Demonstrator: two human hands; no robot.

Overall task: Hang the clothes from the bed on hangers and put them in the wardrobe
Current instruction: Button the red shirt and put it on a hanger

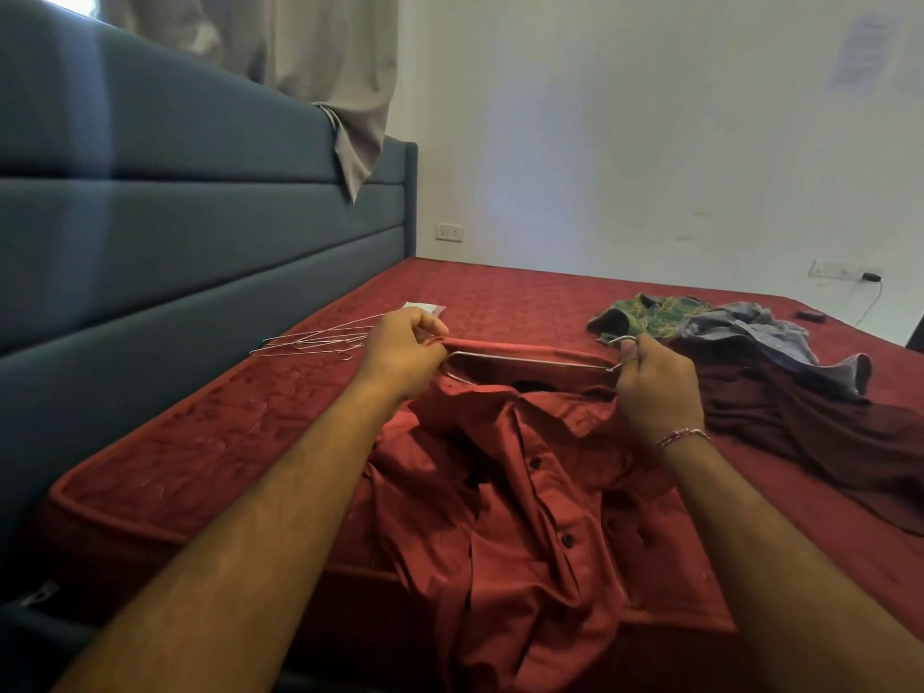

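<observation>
A red button-up shirt [530, 497] lies in front of me on the red mattress [210, 442], its collar end lifted. My left hand [400, 357] pinches the shirt's left shoulder edge. A metal wire hanger [530, 361] runs across inside the collar opening. My right hand [655, 382] grips the hanger at its hook end, together with the shirt's right shoulder. A few spare wire hangers [315, 340] lie on the mattress to the left, by the headboard. At the right are more clothes: a green checked shirt [645, 312], a blue-grey shirt [760, 332] and a dark maroon garment [810, 422].
A blue padded headboard [175, 217] rises on the left with a beige curtain [330, 67] draped over it. White walls stand behind the bed, with sockets [450, 232]. A small dark object [811, 316] and a small white packet [422, 306] lie on the mattress.
</observation>
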